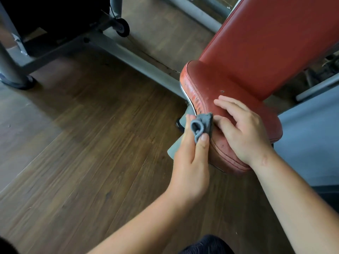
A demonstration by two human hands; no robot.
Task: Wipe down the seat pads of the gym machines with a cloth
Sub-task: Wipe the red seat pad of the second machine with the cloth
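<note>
A worn red seat pad (207,83) of a gym machine sits right of centre, with a red back pad (271,39) rising behind it. My left hand (192,158) pinches a small grey cloth (258,123) between thumb and fingers and holds it against the pad's left side edge. My right hand (244,129) rests flat on top of the seat pad, fingers spread, its thumb next to the cloth.
Grey steel frame bars (128,57) of the machine cross the wooden floor (82,143) behind the seat. A small black wheel (122,27) and a dark machine body stand at the upper left. A grey post foot (16,79) sits at the far left.
</note>
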